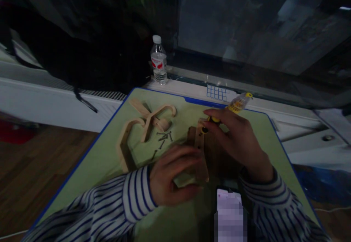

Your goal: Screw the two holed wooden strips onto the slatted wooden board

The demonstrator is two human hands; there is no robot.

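My right hand (236, 136) pinches a screwdriver (238, 104) with a clear and yellow handle. Its lower end points down at the upper part of a narrow wooden strip (200, 139) with dark holes; contact is unclear. That strip lies over a darker brown wooden piece (192, 135), partly hidden by my hands. My left hand (172, 176) hovers low at the strip's left side, fingers stretched and thumb apart, fingertips at its edge and slightly blurred. Several screws (163, 136) lie loose beyond my left hand. To their left are hook-shaped wooden pieces (149, 123) and a wooden piece with a round knob (163, 125).
A phone (229, 198) with a lit screen lies at the table's near side. The pale green table (106, 176) has a blue rim. Behind it, a water bottle (159, 63) stands on the sill beside a black bag (104, 52). Blue-lined paper (216, 93) lies right of the bottle.
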